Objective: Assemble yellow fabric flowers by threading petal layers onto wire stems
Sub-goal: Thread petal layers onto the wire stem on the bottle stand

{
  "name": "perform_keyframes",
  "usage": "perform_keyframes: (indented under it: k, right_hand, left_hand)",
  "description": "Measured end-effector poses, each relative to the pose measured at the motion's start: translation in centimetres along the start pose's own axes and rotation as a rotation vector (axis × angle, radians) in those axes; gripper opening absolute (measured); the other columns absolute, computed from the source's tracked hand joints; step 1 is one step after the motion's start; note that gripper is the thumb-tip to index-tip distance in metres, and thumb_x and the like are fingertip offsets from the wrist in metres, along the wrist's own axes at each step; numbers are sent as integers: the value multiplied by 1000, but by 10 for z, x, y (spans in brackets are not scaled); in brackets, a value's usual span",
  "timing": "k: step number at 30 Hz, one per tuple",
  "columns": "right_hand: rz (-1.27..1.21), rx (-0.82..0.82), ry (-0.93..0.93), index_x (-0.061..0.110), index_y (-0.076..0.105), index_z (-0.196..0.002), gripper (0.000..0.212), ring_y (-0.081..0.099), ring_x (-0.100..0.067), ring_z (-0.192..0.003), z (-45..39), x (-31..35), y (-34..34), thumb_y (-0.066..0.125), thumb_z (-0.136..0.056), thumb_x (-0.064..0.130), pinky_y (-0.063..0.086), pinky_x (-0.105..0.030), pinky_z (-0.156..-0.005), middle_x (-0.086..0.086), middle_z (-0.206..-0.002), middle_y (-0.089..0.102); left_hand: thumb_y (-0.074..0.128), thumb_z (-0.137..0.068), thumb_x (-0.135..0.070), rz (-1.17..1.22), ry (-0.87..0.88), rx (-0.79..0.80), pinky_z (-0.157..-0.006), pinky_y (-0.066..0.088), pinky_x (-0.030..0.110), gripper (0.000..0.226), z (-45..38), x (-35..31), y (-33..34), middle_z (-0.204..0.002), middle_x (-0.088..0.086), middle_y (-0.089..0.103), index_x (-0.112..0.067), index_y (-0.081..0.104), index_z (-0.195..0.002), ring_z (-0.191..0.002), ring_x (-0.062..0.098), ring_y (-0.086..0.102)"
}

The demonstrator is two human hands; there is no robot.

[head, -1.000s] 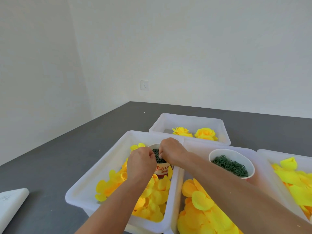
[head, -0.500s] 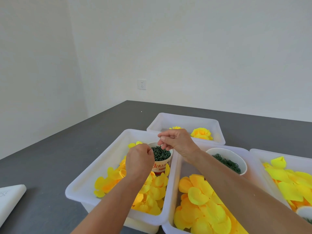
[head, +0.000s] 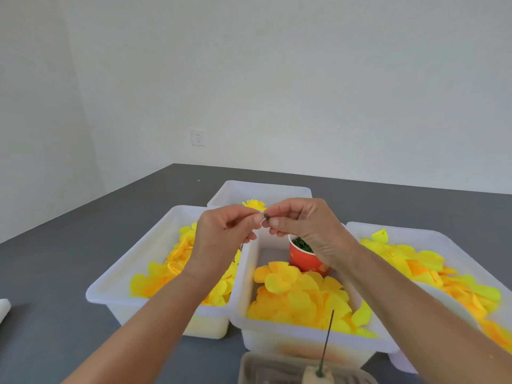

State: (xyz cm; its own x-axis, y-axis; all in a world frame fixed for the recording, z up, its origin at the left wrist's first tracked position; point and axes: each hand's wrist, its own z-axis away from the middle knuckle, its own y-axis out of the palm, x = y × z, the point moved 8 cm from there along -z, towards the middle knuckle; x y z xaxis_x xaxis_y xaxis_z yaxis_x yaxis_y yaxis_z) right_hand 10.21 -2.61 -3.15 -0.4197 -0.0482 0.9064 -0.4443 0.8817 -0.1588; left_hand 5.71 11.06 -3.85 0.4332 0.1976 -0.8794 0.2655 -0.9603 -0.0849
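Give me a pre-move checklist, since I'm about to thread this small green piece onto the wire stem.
1. Small green piece pinched between left hand and right hand: ok.
2. Wire stem upright in its base, tip free: ok.
3. Piece's hole facing the stem: cannot tell.
4. Yellow petals stocked in the middle bin: ok.
5. Red cup clear of the path: ok.

I'm seeing open grey table [head: 69, 267] lying left of the left bin [head: 116, 284]. Ahead, the three bins are standing side by side, rims touching, the red cup [head: 304, 261] sitting inside the middle bin [head: 246, 300]. Nearest me, an upright wire stem [head: 327, 339] is standing in the way.
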Motion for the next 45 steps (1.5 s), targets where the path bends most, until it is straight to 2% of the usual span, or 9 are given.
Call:
perform_keyframes:
  k: [4, 8, 12, 16, 20, 27, 37, 41, 45]
  right_hand:
    - [45, 13, -15, 6, 67, -83, 16, 62, -9, -59, 31, 23, -3, 64, -79, -9, 50, -17, -60, 3, -66, 69]
    - [15, -19, -27, 13, 70, -77, 17, 63, -10, -62, 60, 40, -6, 68, -75, -4, 52, -18, -62, 1, -67, 70]
    - [-228, -72, 73, 17, 75, -69, 9, 62, -11, -61, 83, 36, -4, 71, -61, 13, 52, -19, -61, -2, -66, 69]
    - [-522, -114, 185, 12, 75, -68, 11, 61, -9, -54, 101, 28, 1, 68, -61, 7, 51, -20, -54, -4, -64, 68]
    - [-513, -149, 234, 13, 75, -66, 10, 60, -9, -53, 112, 27, -2, 67, -61, 7, 51, -19, -54, -4, -64, 67]
    - [-339, -206, 212, 10, 72, -65, 10, 63, -8, -55, 119, 34, -19, 68, -56, 7, 51, -17, -53, -1, -60, 66]
    - [-728, -394, 382, 12, 63, -72, 17, 58, -8, -48, 127, 21, -7, 66, -62, -1, 47, -14, -47, -1, -57, 62]
    - [-761, -386, 322, 13, 64, -73, 20, 60, -8, -51, 127, 27, -4, 68, -56, 4, 48, -15, -48, -1, -62, 66]
    - [-617, -418, 168, 13, 66, -77, 20, 61, -9, -56, 132, 42, -19, 67, -57, 7, 49, -17, -52, 0, -64, 67]
  left_hand:
    - [66, -82, -3, 34, -42, 103, -54, 49, 15, 11, 19, -19, 16, -55, -7, 66, -11, 70, -76, -51, 3, 57]
    - [65, -81, -3, 213, -194, 233, -54, 49, 17, 7, 39, -25, 31, -58, -3, 65, -7, 67, -75, -53, 8, 57]
    - [64, -76, -6, 318, -235, 293, -52, 49, 18, 2, 57, -37, 43, -56, -1, 61, -6, 65, -74, -50, 9, 55]
    - [65, -66, -14, 433, -257, 322, -51, 48, 19, 8, 71, -47, 54, -58, -1, 62, -8, 64, -71, -49, 9, 54]
    - [66, -65, -19, 390, -256, 346, -52, 48, 19, 15, 78, -47, 59, -57, -3, 62, -8, 63, -75, -50, 9, 55]
    - [68, -62, -23, 359, -290, 349, -51, 47, 20, 19, 85, -39, 69, -57, 0, 61, -7, 63, -73, -51, 11, 55]
    - [66, -63, -19, 438, -314, 316, -50, 47, 18, 14, 85, -46, 72, -58, -2, 61, -10, 62, -72, -48, 10, 53]
    - [66, -64, -20, 444, -279, 300, -51, 47, 19, 14, 85, -53, 70, -58, -3, 63, -10, 63, -74, -49, 9, 54]
    - [68, -69, -23, 340, -220, 169, -57, 47, 21, 16, 89, -47, 49, -60, -3, 61, -10, 68, -78, -54, 9, 53]
